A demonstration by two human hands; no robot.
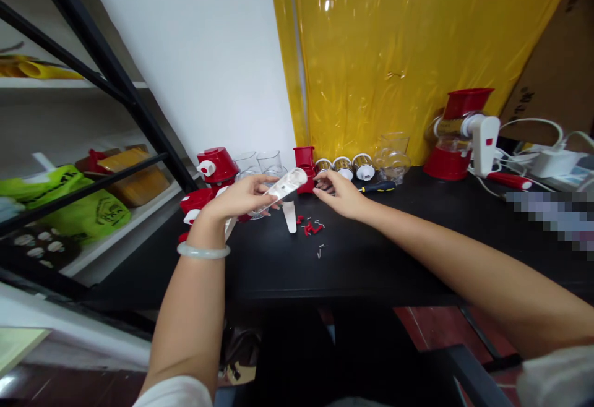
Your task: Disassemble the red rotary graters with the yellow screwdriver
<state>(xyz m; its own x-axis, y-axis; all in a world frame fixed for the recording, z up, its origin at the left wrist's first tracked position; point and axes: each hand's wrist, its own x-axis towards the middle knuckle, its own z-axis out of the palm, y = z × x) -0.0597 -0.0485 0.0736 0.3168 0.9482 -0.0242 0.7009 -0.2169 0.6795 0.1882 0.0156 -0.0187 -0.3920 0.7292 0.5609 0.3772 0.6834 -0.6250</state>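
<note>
My left hand (250, 198) is closed round a white plastic crank handle (288, 183), held tilted above the table with its hollow side showing. My right hand (341, 195) hovers beside a red plastic housing (304, 162), thumb and fingers curved and apart; nothing shows between them. A screwdriver (383, 187) with a black and yellow grip lies just behind that hand. Below the crank handle is a white tapered piece (289, 217). Small red plastic parts (313, 228) and several small metal pieces (320, 250) are scattered on the black table (371, 258).
Metal grater drums (342, 167) and clear plastic pieces (393, 158) line the back. More red housings (216, 166) and clear cups (270, 162) stand at left. An assembled red-and-white drum grater (457, 138) stands at right, near white cables and a charger (552, 164). A black-framed shelf (153, 159) borders the left.
</note>
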